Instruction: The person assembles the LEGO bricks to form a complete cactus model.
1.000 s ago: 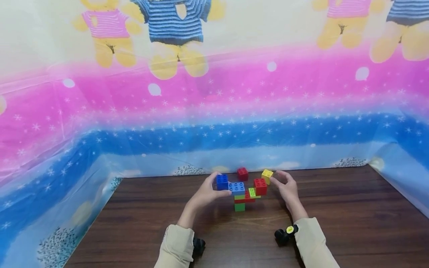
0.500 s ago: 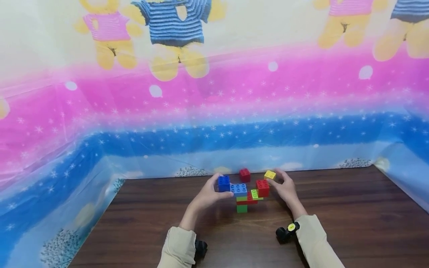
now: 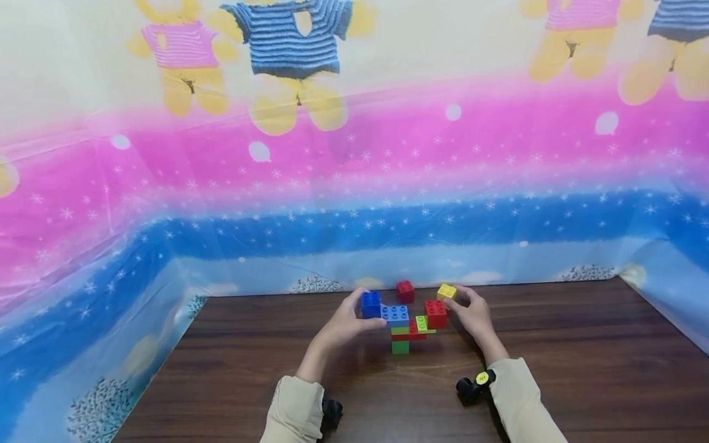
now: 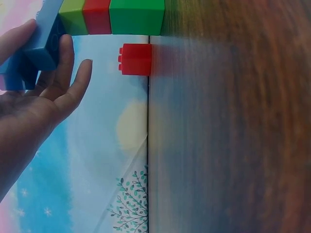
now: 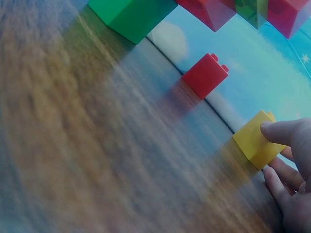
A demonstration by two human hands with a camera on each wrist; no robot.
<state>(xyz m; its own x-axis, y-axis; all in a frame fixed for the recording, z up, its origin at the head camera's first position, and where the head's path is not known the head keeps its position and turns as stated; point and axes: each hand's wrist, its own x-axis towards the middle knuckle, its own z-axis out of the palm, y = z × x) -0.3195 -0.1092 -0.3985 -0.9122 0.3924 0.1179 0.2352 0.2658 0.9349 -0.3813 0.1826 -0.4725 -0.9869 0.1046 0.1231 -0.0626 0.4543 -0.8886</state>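
My left hand [image 3: 342, 321] grips the left end of a toy brick build, thumb in front and fingers behind. In the left wrist view, its fingers lie around the blue bricks [image 4: 43, 41]. The build has a dark blue brick [image 3: 371, 304], a lighter blue brick [image 3: 396, 315], lime and red layers, a green brick [image 3: 400, 347] at the base and a red brick [image 3: 435, 314] at the right. Beyond it, my right hand [image 3: 474, 315] pinches a yellow brick [image 5: 255, 141] with thumb and fingers. The brick seems to sit on the table.
A loose red brick [image 3: 405, 291] stands behind the build near the back edge of the wooden table [image 3: 249, 369]. A printed cloth [image 3: 354, 227] hangs along the back and both sides. Each wrist wears a small black camera [image 3: 471, 389].
My right thumb and fingers have closed in on the yellow brick. The left hand keeps its grip on the build, and the whole view has shifted slightly.
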